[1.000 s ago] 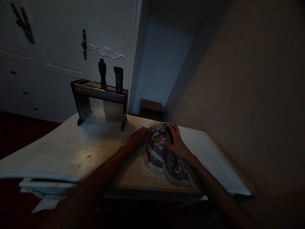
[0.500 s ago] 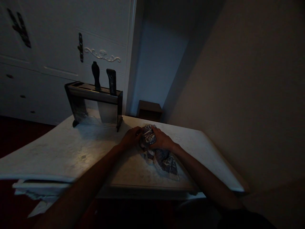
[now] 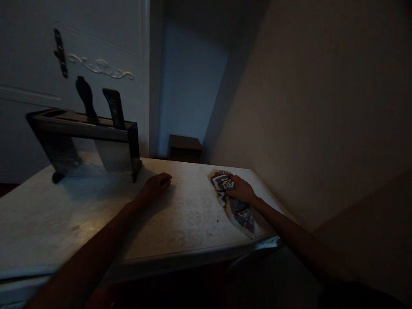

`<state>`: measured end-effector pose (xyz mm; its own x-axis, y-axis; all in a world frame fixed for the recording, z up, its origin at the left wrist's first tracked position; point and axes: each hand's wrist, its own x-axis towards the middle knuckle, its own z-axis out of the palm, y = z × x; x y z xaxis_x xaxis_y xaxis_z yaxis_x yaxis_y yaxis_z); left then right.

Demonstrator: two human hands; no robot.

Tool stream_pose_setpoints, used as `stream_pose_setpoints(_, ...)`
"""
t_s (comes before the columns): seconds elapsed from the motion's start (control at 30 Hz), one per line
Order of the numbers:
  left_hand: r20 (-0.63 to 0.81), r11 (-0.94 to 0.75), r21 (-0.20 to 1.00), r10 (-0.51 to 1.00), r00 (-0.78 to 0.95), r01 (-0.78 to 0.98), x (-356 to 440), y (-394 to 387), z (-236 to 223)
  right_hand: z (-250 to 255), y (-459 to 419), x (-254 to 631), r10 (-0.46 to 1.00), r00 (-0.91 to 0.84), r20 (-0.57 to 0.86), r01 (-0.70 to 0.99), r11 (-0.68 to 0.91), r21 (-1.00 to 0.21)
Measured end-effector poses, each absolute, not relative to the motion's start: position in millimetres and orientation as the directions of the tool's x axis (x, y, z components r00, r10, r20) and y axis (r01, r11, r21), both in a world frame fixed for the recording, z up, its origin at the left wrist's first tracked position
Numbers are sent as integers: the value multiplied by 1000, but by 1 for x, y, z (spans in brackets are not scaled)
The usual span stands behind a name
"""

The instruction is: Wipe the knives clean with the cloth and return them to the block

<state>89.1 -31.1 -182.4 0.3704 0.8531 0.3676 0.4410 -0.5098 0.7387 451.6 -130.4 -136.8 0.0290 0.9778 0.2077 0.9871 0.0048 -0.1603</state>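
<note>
My right hand (image 3: 241, 189) is closed on a crumpled dark-and-white patterned cloth (image 3: 243, 216), pressed against the tabletop on the right side. One end of the cloth trails towards the table's front edge. Left of it, my left hand (image 3: 156, 187) rests by the tabletop with its fingers curled together, and nothing shows in them. The white patterned tabletop (image 3: 189, 214) lies under both hands. A small dark speck sits on it near the cloth.
A knife block (image 3: 85, 133) with clear sides and two black-handled knives stands at the back left of the table. Behind it is a white cabinet door (image 3: 103, 38). A low brown box (image 3: 185, 148) stands beyond the back edge, and a wall (image 3: 305, 107) rises at the right.
My right hand has moved right with the cloth. My left hand has come off the cloth and moved left. The view has turned rightward, so the knife block appears farther left.
</note>
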Motion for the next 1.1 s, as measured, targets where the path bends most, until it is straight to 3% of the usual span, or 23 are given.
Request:
stream_pose_setpoints(0.13, 349, -493, 751, 861, 370, 440, 90, -31, -181, -137, -155, 520, 968, 189, 164, 981, -193, 4)
stream_pose_setpoints(0.2, 337, -472, 756, 874, 349, 453, 90, -31, -180, -137, -168, 549, 946, 289, 145, 940, -309, 142)
stream_pose_setpoints(0.3, 345, -474, 748, 876, 337, 464, 91, -32, -179, -135, -187, 582, 928, 319, 194, 871, -367, 325)
stream_pose_setpoints(0.43, 352, -484, 742, 870, 345, 464, 90, -33, -180, -136, -203, 603, 927, 277, 251, 819, -365, 443)
stream_pose_setpoints(0.77, 408, -528, 728, 847, 341, 438, 85, -39, -182, -144, -206, 596, 897, 22, 442, 829, -264, 494)
stream_pose_setpoints(0.93, 497, -574, 691, 818, 288, 439, 76, -46, -184, -153, -187, 567, 850, -186, 493, 912, -38, 409)
stream_pose_setpoints(1.1, 634, -657, 593, 738, 233, 466, 42, -73, -169, -169, -152, 510, 803, -382, 457, 921, 292, 256)
